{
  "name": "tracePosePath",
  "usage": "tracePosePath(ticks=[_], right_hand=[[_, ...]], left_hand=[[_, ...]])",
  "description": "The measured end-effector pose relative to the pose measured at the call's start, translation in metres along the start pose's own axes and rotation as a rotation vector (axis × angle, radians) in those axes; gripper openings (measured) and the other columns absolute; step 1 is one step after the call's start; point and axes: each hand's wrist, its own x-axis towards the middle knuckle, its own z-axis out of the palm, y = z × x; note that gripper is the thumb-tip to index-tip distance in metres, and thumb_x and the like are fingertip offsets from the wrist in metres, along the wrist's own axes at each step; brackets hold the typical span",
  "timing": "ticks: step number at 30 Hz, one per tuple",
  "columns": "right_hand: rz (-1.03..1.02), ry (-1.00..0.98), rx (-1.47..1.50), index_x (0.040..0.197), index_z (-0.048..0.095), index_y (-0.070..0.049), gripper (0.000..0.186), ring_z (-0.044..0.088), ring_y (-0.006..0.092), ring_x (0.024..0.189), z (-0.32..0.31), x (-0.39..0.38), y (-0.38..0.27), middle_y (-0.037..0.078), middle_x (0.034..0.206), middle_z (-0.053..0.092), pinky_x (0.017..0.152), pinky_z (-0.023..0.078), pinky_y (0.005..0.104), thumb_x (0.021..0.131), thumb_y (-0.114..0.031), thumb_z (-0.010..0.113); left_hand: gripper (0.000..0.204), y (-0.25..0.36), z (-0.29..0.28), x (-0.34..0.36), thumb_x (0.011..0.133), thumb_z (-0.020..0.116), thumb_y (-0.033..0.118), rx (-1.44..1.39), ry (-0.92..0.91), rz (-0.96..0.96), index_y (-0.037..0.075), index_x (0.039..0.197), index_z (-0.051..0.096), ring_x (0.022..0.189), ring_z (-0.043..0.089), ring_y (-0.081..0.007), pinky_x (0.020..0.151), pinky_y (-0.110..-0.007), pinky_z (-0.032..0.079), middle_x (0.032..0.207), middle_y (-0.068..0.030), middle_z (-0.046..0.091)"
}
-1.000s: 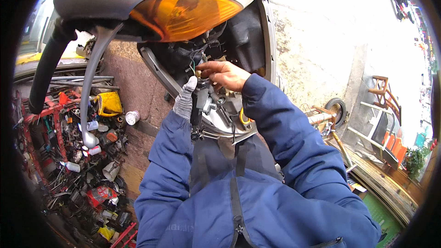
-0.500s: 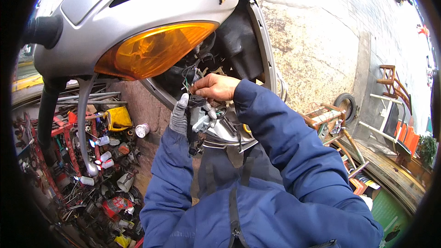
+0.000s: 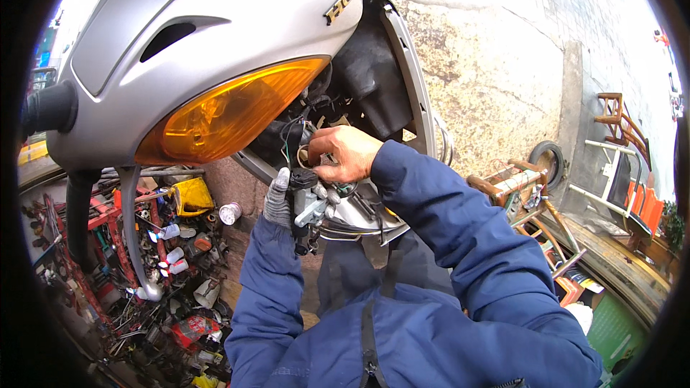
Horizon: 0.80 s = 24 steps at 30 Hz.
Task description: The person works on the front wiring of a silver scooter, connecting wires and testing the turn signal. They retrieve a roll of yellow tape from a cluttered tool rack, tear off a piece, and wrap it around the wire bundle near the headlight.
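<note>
Silver cover [image 3: 237, 21] now lower and further left in view

Since a second ago the cover and its orange light [image 3: 233, 111] have slid down and left across the view. At the left, a grey lever [image 3: 130, 208] hangs over a heap of tools and bottles [image 3: 136, 266]; a yellow container [image 3: 192, 196] and a white tub [image 3: 230, 213] mark its upper right edge. Only a narrow strip of floor parts the tub from the gloved left hand [image 3: 277, 200], which is wrapped around a black-and-grey part [image 3: 309, 210] below the light. Thin wires [image 3: 289, 136] show just above this part. Up and to the right, the bare right hand [image 3: 348, 154] has its fingers curled inward beside a small pale ring [image 3: 303, 156]; whether they pinch it, I cannot tell. Beyond stands a black inner panel [image 3: 374, 82], bounded by the shell's right edge [image 3: 413, 57]. Room widens there: pale ground [image 3: 496, 86] stretches to a tyre [image 3: 550, 162] and a wooden frame [image 3: 512, 183], close by the right sleeve [image 3: 460, 208].
</note>
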Motion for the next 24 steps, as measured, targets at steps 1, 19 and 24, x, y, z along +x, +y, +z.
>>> tracePosePath(ticks=[1,19,24], right_hand=[[0.008,0.004,-0.01,0.088,0.068,-0.003,0.025,0.063,0.0327,0.083,-0.001,-0.001,-0.002,0.015,0.087,0.063,0.074,0.051,0.0398,0.072,-0.023,0.064],[-0.023,0.081,0.063,0.094,0.065,0.0,0.024,0.059,0.0358,0.082,0.006,-0.016,0.0,0.018,0.09,0.057,0.073,0.049,0.0418,0.079,-0.018,0.061],[0.005,0.06,0.085,0.092,0.065,0.0,0.022,0.059,0.0355,0.081,0.002,-0.027,-0.002,0.017,0.09,0.057,0.072,0.049,0.0414,0.079,-0.017,0.061]], left_hand=[[0.072,0.002,-0.002,0.0,0.081,0.05,0.069,-0.013,-0.063,-0.008,-0.001,0.092,0.062,0.067,0.066,-0.0321,0.055,-0.035,0.057,0.084,-0.0243,0.063],[0.037,0.017,-0.017,0.004,0.067,0.074,0.021,0.285,-0.171,-0.021,0.0,0.095,0.061,0.077,0.067,-0.0266,0.069,-0.035,0.057,0.092,-0.0201,0.066],[0.034,0.014,-0.02,0.005,0.067,0.074,0.02,0.24,-0.211,0.012,-0.001,0.091,0.064,0.077,0.068,-0.0247,0.067,-0.033,0.056,0.091,-0.0192,0.067]])
